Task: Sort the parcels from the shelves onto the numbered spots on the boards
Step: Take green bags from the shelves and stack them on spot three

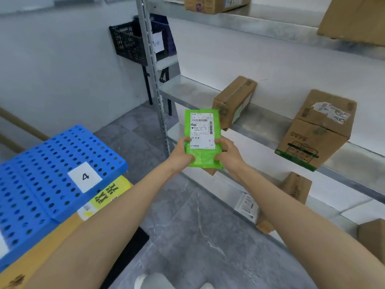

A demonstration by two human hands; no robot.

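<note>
- Your left hand [183, 153] and right hand [228, 152] each grip a side edge of a green mailer parcel [205, 158] at its lower end. The thumbs are curled over its face and the fingers are tucked beneath.
- You hold the parcel in the air near the middle of the view, in front of the steel shelf [187, 90]. Its white shipping label [201, 130] faces you the right way up.
- At 1 o'clock from the parcel, just behind its top corner, a brown cardboard box [234, 101] sits on that shelf, turned at an angle.
- At 3 o'clock, well apart on the same shelf, stands a larger cardboard box [316, 130] with green tape along its bottom edge.
- At 5 o'clock, past your right forearm, a small cardboard box [295, 187] and a white packet [246, 205] lie lower down.
- At 8 o'clock a blue perforated board [41, 184] carries a white tag marked 4 [85, 176]. The board rests on a carton with a yellow label [108, 195].
- At 11 o'clock a black plastic basket [129, 42] hangs beside the shelf upright [152, 69].
</note>
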